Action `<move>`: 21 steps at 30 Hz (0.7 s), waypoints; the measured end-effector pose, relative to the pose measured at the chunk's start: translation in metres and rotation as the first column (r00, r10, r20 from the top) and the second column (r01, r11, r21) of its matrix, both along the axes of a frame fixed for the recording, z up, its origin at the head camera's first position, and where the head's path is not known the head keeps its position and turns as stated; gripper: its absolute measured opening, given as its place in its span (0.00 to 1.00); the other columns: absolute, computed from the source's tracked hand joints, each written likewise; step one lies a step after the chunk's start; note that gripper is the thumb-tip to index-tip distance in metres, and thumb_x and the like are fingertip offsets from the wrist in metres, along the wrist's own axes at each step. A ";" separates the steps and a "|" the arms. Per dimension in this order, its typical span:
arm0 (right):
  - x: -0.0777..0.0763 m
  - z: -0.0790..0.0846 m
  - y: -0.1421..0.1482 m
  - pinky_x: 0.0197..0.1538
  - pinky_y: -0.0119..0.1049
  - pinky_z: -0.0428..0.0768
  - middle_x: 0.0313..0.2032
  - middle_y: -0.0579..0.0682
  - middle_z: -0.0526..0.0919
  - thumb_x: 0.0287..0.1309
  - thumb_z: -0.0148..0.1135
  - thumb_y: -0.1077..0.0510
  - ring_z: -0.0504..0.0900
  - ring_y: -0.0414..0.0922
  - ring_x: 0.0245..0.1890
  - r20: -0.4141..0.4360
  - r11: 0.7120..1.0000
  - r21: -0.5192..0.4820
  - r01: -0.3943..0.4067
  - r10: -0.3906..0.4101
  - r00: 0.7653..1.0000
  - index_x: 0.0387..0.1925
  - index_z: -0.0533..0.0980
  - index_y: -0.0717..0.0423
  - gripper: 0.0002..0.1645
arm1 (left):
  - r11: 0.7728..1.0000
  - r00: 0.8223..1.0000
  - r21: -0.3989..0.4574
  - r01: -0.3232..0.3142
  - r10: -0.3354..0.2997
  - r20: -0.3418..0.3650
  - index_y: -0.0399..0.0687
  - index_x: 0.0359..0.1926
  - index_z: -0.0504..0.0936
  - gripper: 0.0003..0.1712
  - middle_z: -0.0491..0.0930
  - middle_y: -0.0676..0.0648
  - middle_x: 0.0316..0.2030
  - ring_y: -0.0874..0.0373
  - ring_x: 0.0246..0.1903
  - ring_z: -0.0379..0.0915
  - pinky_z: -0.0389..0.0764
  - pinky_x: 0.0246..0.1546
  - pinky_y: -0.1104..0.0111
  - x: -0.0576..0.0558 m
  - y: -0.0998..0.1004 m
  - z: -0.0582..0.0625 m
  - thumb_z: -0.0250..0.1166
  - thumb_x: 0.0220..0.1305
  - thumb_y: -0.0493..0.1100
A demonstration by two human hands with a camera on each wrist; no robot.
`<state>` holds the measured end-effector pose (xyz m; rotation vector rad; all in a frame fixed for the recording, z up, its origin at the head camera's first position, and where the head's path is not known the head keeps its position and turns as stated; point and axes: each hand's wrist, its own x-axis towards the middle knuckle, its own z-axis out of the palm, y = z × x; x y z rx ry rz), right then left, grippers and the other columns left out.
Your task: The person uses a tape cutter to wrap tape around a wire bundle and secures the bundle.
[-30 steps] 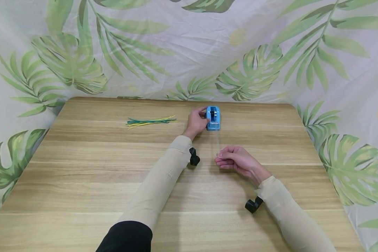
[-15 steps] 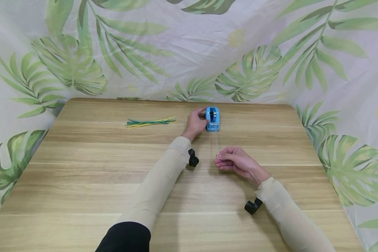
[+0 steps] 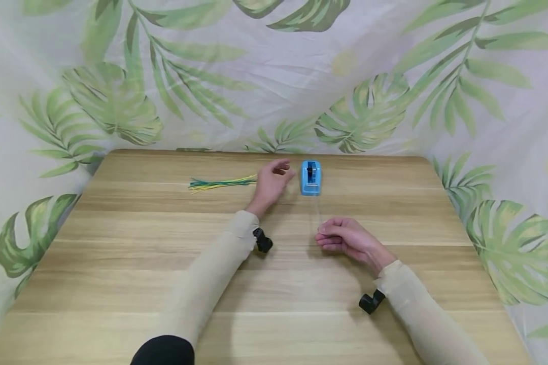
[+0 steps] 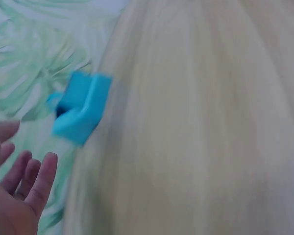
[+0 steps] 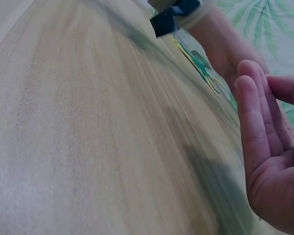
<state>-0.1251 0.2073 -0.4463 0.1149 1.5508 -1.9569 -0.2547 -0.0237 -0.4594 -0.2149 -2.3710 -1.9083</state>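
Note:
A light-blue tape dispenser (image 3: 311, 178) stands near the back edge of the table, and the left wrist view shows its blurred blue body (image 4: 85, 107). From its front a strip of clear tape (image 3: 317, 209) runs toward my right hand (image 3: 347, 238), which pinches the strip's end between thumb and finger. My left hand (image 3: 271, 183) is apart from the dispenser, just left of it, with loosely bent fingers holding nothing. Beside that hand lies a bundle of thin yellow and green ties (image 3: 221, 183), its right end partly covered by the hand.
The wooden table (image 3: 141, 268) ends at the back against a leaf-printed cloth (image 3: 278, 76), which also hangs at both sides. Each wrist wears a small black camera, one on the left (image 3: 262, 241) and one on the right (image 3: 371, 302).
My left hand has let go of the tape dispenser and moved left toward the bundle of ties. The right hand keeps its pinch on the tape. The head view has shifted slightly.

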 end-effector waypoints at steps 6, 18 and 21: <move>0.001 0.001 -0.002 0.45 0.39 0.85 0.36 0.56 0.88 0.68 0.60 0.66 0.88 0.46 0.36 0.002 1.000 0.007 -0.009 0.009 1.000 0.44 0.77 0.66 0.06 | 0.996 0.995 -0.087 0.013 -0.021 -0.096 0.43 0.59 0.81 0.25 0.81 0.39 0.53 0.45 0.56 0.71 0.73 0.51 0.60 -0.003 -0.068 0.012 0.74 0.60 0.38; 0.003 0.004 -0.003 0.44 0.38 0.85 0.36 0.56 0.88 0.68 0.60 0.67 0.88 0.45 0.36 0.001 1.000 -0.013 -0.021 0.021 1.000 0.41 0.79 0.62 0.04 | 0.859 0.985 -0.484 0.168 -0.166 0.048 0.40 0.72 0.66 0.42 0.64 0.36 0.68 0.37 0.70 0.53 0.60 0.67 0.43 -0.010 -0.184 0.004 0.68 0.55 0.28; 0.003 0.004 -0.003 0.45 0.38 0.85 0.36 0.56 0.88 0.68 0.59 0.67 0.88 0.45 0.36 -0.001 0.999 -0.020 -0.025 0.025 1.000 0.41 0.79 0.61 0.04 | 0.848 0.983 -0.500 0.175 -0.179 0.040 0.41 0.72 0.66 0.43 0.64 0.36 0.67 0.37 0.69 0.55 0.60 0.66 0.43 -0.011 -0.193 0.003 0.70 0.55 0.29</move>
